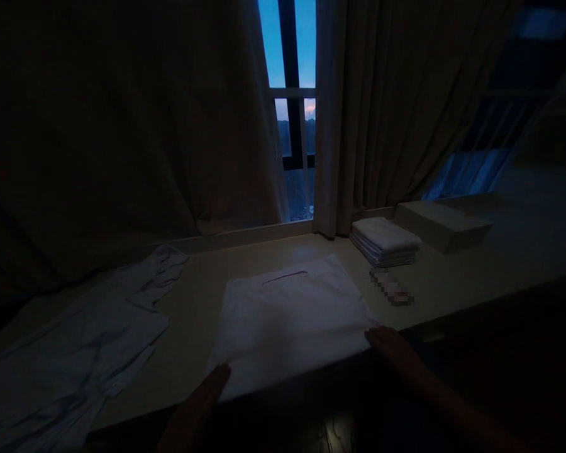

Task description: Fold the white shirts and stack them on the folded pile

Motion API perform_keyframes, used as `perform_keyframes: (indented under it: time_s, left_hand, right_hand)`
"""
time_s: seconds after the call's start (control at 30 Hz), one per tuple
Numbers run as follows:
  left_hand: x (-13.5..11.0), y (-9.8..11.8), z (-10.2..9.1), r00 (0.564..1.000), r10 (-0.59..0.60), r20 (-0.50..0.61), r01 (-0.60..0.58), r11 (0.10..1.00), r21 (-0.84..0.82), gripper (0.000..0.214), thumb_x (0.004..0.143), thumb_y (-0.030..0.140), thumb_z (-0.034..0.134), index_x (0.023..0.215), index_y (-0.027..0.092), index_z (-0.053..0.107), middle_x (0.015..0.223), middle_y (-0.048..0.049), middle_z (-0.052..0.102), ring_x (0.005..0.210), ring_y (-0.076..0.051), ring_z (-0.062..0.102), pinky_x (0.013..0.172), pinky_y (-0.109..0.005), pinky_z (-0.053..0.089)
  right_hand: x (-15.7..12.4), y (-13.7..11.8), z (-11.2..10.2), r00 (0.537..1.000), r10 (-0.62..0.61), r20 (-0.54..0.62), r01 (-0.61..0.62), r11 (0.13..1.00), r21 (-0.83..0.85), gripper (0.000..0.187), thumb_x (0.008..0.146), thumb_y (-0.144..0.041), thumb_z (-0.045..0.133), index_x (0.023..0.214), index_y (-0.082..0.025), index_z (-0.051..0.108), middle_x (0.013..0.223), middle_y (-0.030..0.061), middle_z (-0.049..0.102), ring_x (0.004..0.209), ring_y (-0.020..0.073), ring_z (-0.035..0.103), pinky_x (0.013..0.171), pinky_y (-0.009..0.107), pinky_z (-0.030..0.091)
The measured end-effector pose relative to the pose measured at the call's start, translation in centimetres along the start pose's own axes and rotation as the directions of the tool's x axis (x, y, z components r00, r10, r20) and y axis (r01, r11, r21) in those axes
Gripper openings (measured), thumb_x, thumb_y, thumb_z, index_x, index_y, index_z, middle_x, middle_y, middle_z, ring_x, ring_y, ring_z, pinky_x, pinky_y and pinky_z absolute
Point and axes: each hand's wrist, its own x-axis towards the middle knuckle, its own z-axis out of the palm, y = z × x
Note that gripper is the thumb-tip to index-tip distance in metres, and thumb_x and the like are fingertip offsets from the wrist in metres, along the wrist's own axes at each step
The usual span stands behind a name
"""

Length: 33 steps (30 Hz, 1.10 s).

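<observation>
A flat white cloth (290, 321), folded into a square, lies on the pale table (198, 302) in front of me. My left hand (207, 393) rests flat with fingers stretched at the cloth's near left corner. At the near right corner sits my right hand (391, 346), fingers flat on the cloth's edge. Both hands look open and hold nothing. The room is very dim.
A crumpled pile of white cloths (89, 340) covers the table's left side. A neat stack of folded cloths (384, 242) stands at the back right, beside a flat box (443, 223). A small blurred object (391, 288) lies near the stack. Curtains (368, 107) frame a window behind.
</observation>
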Motion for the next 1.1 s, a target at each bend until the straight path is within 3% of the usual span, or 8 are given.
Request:
perform_keyframes:
  time_s: [0.13, 0.33, 0.53, 0.63, 0.73, 0.83, 0.93, 1.1]
  left_hand:
    - [0.2, -0.6, -0.6, 0.997, 0.062, -0.056, -0.059, 0.997, 0.045, 0.066, 0.085, 0.012, 0.043, 0.144, 0.039, 0.034, 0.146, -0.0013, 0.044, 0.127, -0.019, 0.051, 0.101, -0.034, 0.048]
    - [2.0, -2.1, -1.9, 0.984, 0.178, -0.001, -0.178, 0.981, 0.082, 0.071, 0.082, 0.015, 0.050, 0.143, 0.045, 0.030, 0.151, 0.0030, 0.035, 0.135, -0.024, 0.040, 0.111, -0.043, 0.036]
    - [1.2, -3.0, -2.7, 0.994, 0.112, -0.015, -0.111, 0.993, 0.027, 0.073, 0.084, 0.021, 0.045, 0.148, 0.043, 0.015, 0.147, 0.0037, 0.041, 0.130, -0.021, 0.047, 0.104, -0.035, 0.046]
    - [1.1, -3.0, -3.5, 0.991, 0.136, -0.001, -0.136, 0.990, -0.048, 0.068, 0.082, 0.021, 0.045, 0.143, 0.048, 0.027, 0.142, 0.0076, 0.047, 0.128, -0.022, 0.049, 0.105, -0.036, 0.046]
    - [1.8, -2.9, -4.4, 0.996, 0.083, 0.010, -0.080, 0.977, -0.199, 0.057, 0.081, 0.028, 0.046, 0.136, 0.045, 0.046, 0.141, 0.0060, 0.049, 0.129, -0.023, 0.049, 0.106, -0.038, 0.044]
    - [3.1, -3.2, -5.6, 0.997, -0.052, 0.059, 0.072, 0.905, -0.419, 0.043, 0.082, 0.043, 0.046, 0.121, 0.038, 0.063, 0.134, 0.0033, 0.058, 0.123, -0.024, 0.055, 0.103, -0.040, 0.045]
    - [5.2, -3.8, -7.4, 0.963, -0.242, 0.117, 0.266, 0.790, -0.553, 0.042, 0.082, 0.053, 0.043, 0.104, 0.032, 0.072, 0.117, 0.0006, 0.070, 0.111, -0.025, 0.063, 0.100, -0.040, 0.047]
    - [11.5, -4.6, -9.9, 0.809, -0.565, 0.162, 0.555, 0.644, -0.526, 0.046, 0.066, 0.066, 0.050, 0.061, 0.023, 0.067, 0.068, -0.0040, 0.071, 0.072, -0.027, 0.067, 0.072, -0.038, 0.055]
  right_hand:
    - [0.7, -0.3, -1.1, 1.000, 0.016, 0.014, -0.016, 1.000, 0.002, 0.048, 0.083, -0.006, 0.048, 0.129, -0.018, 0.055, 0.127, 0.0145, 0.059, 0.116, 0.0251, 0.055, 0.099, 0.043, 0.043]
    - [2.2, 1.4, -1.0, 0.994, -0.082, 0.069, 0.084, 0.996, -0.013, 0.073, 0.081, -0.005, 0.045, 0.150, -0.018, 0.026, 0.151, 0.0135, 0.035, 0.141, 0.0268, 0.028, 0.112, 0.055, 0.021]
    - [1.6, 2.8, 0.1, 0.984, -0.066, 0.163, 0.043, 0.989, 0.140, 0.068, 0.080, -0.002, 0.041, 0.144, -0.025, 0.039, 0.146, 0.0078, 0.044, 0.136, 0.0219, 0.038, 0.109, 0.047, 0.032]
    - [1.3, 2.9, -1.0, 0.984, -0.089, 0.155, 0.051, 0.971, 0.232, 0.059, 0.080, -0.006, 0.045, 0.136, -0.026, 0.051, 0.140, 0.0082, 0.051, 0.131, 0.0221, 0.044, 0.106, 0.046, 0.037]
    - [1.7, 3.2, -2.9, 0.982, -0.156, 0.107, 0.105, 0.920, 0.377, 0.049, 0.078, -0.016, 0.054, 0.126, -0.024, 0.060, 0.140, 0.0099, 0.051, 0.135, 0.0260, 0.038, 0.110, 0.052, 0.029]
    - [3.2, 4.0, -5.0, 0.988, -0.121, 0.096, 0.036, 0.786, 0.617, 0.040, 0.080, -0.027, 0.055, 0.118, -0.022, 0.064, 0.132, 0.0096, 0.059, 0.134, 0.0265, 0.039, 0.110, 0.051, 0.029]
    - [5.7, 5.0, -6.9, 0.975, -0.013, 0.224, -0.179, 0.557, 0.811, 0.033, 0.081, -0.035, 0.055, 0.107, -0.021, 0.070, 0.116, 0.0082, 0.068, 0.123, 0.0265, 0.052, 0.105, 0.044, 0.037]
    - [11.9, 6.5, -7.7, 0.803, 0.354, 0.479, -0.551, 0.134, 0.824, 0.024, 0.070, -0.038, 0.067, 0.080, -0.016, 0.070, 0.082, 0.0052, 0.070, 0.085, 0.0248, 0.064, 0.080, 0.034, 0.049]
